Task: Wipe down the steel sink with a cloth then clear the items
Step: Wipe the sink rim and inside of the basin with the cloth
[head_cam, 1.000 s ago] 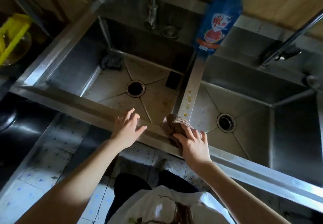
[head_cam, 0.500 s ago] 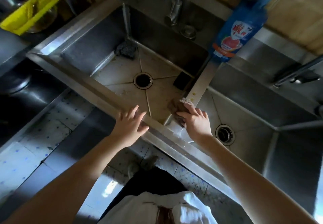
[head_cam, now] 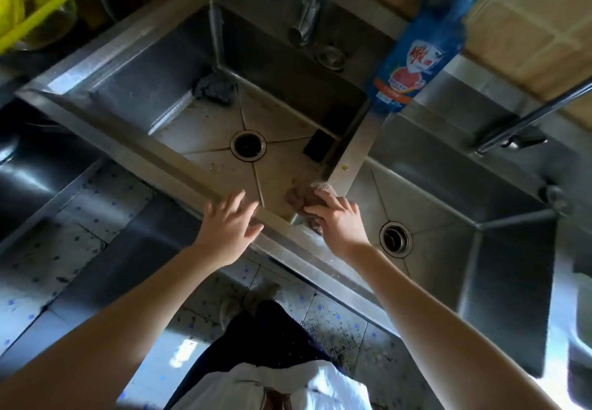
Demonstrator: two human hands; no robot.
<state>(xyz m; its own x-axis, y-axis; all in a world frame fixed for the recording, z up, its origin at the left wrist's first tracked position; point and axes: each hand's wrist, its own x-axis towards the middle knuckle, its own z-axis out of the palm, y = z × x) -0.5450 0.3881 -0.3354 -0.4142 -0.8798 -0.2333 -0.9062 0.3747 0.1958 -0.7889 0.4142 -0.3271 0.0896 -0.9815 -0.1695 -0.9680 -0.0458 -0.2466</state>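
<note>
A steel double sink (head_cam: 134,127) fills the view, with a divider (head_cam: 358,150) between its two basins. My right hand (head_cam: 339,220) presses a brownish cloth (head_cam: 304,196) onto the near end of the divider, where it meets the front rim. With fingers spread, my left hand (head_cam: 229,224) rests on the front rim of the left basin. A blue detergent bottle (head_cam: 416,57) stands at the far end of the divider. In the left basin lie a dark scouring pad (head_cam: 214,88) and a black rectangular object (head_cam: 320,145).
Yellowish food bits (head_cam: 344,167) sit on the divider. A tap (head_cam: 309,9) hangs over the left basin and another tap (head_cam: 528,118) over the right. A yellow object (head_cam: 35,2) is at the far left. Each basin has a drain (head_cam: 248,146).
My right hand has slid the cloth along the near end of the divider and the front rim. The left hand stays on the rim. The camera has shifted.
</note>
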